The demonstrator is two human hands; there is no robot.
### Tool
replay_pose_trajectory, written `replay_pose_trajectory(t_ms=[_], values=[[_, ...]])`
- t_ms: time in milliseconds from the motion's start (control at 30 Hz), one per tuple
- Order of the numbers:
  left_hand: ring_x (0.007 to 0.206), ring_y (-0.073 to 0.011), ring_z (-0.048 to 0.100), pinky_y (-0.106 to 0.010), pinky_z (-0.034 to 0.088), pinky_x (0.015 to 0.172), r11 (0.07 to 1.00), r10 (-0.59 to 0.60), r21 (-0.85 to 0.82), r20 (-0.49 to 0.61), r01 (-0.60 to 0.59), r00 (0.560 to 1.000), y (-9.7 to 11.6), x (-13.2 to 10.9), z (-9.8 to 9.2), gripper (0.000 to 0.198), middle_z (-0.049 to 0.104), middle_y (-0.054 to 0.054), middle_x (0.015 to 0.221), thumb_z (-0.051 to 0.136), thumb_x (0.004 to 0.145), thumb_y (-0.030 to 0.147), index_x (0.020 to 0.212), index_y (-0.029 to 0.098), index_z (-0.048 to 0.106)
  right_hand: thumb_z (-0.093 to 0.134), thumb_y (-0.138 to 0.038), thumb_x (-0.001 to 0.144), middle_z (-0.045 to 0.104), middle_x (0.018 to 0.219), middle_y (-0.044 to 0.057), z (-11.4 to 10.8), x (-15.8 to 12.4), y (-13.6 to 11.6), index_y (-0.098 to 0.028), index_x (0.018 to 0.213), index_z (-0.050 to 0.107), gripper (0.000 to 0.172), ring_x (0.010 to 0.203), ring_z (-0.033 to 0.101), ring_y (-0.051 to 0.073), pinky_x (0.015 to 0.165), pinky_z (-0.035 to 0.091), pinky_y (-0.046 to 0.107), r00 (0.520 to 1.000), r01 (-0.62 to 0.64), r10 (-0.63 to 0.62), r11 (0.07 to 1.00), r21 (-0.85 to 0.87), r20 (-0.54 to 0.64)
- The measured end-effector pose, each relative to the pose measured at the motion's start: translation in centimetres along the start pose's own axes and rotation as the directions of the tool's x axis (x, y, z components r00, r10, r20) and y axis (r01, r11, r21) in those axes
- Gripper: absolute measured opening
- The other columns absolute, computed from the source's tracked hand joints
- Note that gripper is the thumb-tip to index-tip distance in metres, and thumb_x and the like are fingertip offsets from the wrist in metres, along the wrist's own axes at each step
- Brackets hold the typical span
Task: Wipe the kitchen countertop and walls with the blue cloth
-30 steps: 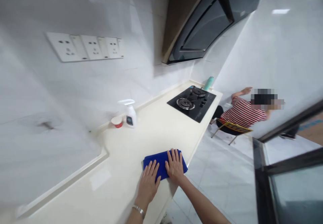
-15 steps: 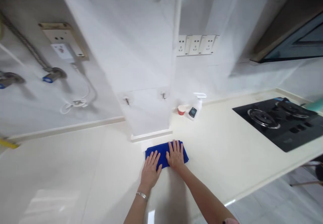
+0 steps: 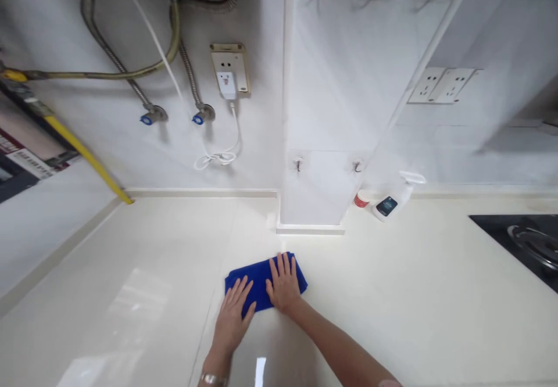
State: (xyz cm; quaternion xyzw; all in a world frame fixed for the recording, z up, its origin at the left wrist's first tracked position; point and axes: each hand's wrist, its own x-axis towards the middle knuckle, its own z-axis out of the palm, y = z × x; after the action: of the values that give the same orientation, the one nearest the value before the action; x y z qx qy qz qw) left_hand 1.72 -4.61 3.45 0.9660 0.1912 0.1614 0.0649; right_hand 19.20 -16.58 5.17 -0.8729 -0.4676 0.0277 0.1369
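A folded blue cloth lies flat on the cream countertop, in front of the wall pillar. My left hand rests on the cloth's left part, palm down with fingers stretched out. On its right part lies my right hand, also flat, its fingers slightly spread. Neither hand is wrapped around the cloth; both press on it from above. A silvery band circles my left wrist.
Right of the pillar stand a white spray bottle and a small red-and-white tub. A black gas hob is at far right. A yellow pipe meets the counter at left. A white cable hangs from a socket.
The view has swung to the left, showing more pipes and less of the hob. Both hands and the blue cloth have shifted left along the counter, away from the spray bottle.
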Motion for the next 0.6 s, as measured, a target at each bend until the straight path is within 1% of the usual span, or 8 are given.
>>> replay_pose_trajectory(t_ms=[100, 167, 233, 333, 400, 467, 533, 600], values=[[0.144, -0.0276, 0.051, -0.051, 0.056, 0.111, 0.999, 0.006, 0.036, -0.054, -0.004, 0.999, -1.6, -4.3, -0.3, 0.051, 0.052, -0.006, 0.157, 0.046, 0.101, 0.038, 0.150, 0.025, 0.049, 0.042, -0.052, 0.105, 0.018, 0.170, 0.020, 0.6, -2.3, -2.3, -0.014, 0.163, 0.032, 0.070, 0.158, 0.014, 0.043, 0.128, 0.014, 0.069, 0.996, 0.083, -0.083, 0.996, 0.042, -0.013], [0.142, -0.0285, 0.053, -0.049, 0.059, 0.108, 0.997, 0.002, 0.082, -0.109, 0.007, 0.994, -1.7, -6.3, 0.0, 0.050, 0.054, -0.008, 0.156, 0.045, 0.101, 0.035, 0.149, 0.023, 0.052, 0.043, -0.051, 0.105, 0.015, 0.172, 0.016, 0.8, -4.2, -2.7, -0.018, 0.165, 0.028, 0.070, 0.158, 0.015, 0.041, 0.128, 0.021, 0.067, 0.984, 0.175, -0.173, 0.983, 0.057, -0.038], [0.140, -0.0319, 0.056, -0.052, 0.061, 0.105, 0.990, -0.030, 0.134, -0.166, 0.053, 0.986, -0.8, -7.2, 0.7, 0.051, 0.056, -0.012, 0.153, 0.043, 0.100, 0.035, 0.147, 0.018, 0.055, 0.045, -0.045, 0.105, 0.015, 0.173, 0.010, 0.9, -6.2, -2.3, -0.022, 0.165, 0.024, 0.068, 0.159, 0.018, 0.037, 0.128, 0.026, 0.063, 0.968, 0.243, -0.239, 0.969, 0.050, -0.071], [0.136, -0.0437, 0.057, -0.063, 0.058, 0.104, 0.961, -0.179, 0.163, -0.242, 0.222, 0.954, 2.5, -6.3, 2.1, 0.057, 0.059, -0.024, 0.147, 0.043, 0.098, 0.041, 0.142, 0.008, 0.059, 0.046, -0.029, 0.102, 0.022, 0.172, 0.007, 1.1, -9.3, -0.3, -0.022, 0.164, 0.030, 0.064, 0.158, 0.023, 0.032, 0.127, 0.031, 0.062, 0.959, 0.256, -0.253, 0.967, 0.009, -0.126], [0.145, -0.0531, 0.043, -0.071, 0.050, 0.107, 0.936, -0.284, 0.129, -0.279, 0.329, 0.917, 5.3, -4.8, 3.0, 0.062, 0.055, -0.032, 0.147, 0.045, 0.097, 0.045, 0.139, 0.003, 0.060, 0.043, -0.017, 0.098, 0.030, 0.169, 0.008, 1.1, -11.3, 1.6, -0.021, 0.161, 0.036, 0.063, 0.157, 0.027, 0.030, 0.124, 0.037, 0.063, 0.953, 0.263, -0.261, 0.965, -0.007, -0.151], [0.154, -0.0573, 0.013, -0.077, 0.043, 0.110, 0.924, -0.324, 0.094, -0.327, 0.371, 0.888, 7.7, -3.1, 3.6, 0.067, 0.041, -0.038, 0.156, 0.044, 0.097, 0.046, 0.143, -0.001, 0.054, 0.039, -0.009, 0.094, 0.039, 0.165, 0.008, 1.0, -13.3, 3.9, -0.020, 0.155, 0.046, 0.062, 0.155, 0.033, 0.028, 0.121, 0.042, 0.062, 0.944, 0.271, -0.266, 0.963, -0.002, -0.197], [0.154, -0.0577, -0.009, -0.083, 0.037, 0.110, 0.919, -0.330, 0.087, -0.371, 0.386, 0.868, 9.5, -1.7, 3.9, 0.075, 0.014, -0.043, 0.164, 0.041, 0.098, 0.045, 0.154, -0.004, 0.034, 0.038, -0.008, 0.095, 0.049, 0.158, 0.008, 0.7, -15.2, 6.5, -0.021, 0.146, 0.056, 0.056, 0.151, 0.041, 0.026, 0.117, 0.049, 0.056, 0.932, 0.253, -0.237, 0.967, 0.024, -0.274], [0.151, -0.0590, -0.018, -0.087, 0.034, 0.107, 0.906, -0.347, 0.092, -0.398, 0.413, 0.849, 10.6, -0.5, 3.9, 0.081, -0.011, -0.041, 0.166, 0.038, 0.099, 0.043, 0.161, 0.000, 0.009, 0.040, -0.012, 0.098, 0.059, 0.150, 0.008, 0.3, -17.1, 9.2, -0.023, 0.139, 0.062, 0.048, 0.144, 0.051, 0.024, 0.112, 0.056, 0.048, 0.924, 0.213, -0.181, 0.975, 0.060, -0.338]])
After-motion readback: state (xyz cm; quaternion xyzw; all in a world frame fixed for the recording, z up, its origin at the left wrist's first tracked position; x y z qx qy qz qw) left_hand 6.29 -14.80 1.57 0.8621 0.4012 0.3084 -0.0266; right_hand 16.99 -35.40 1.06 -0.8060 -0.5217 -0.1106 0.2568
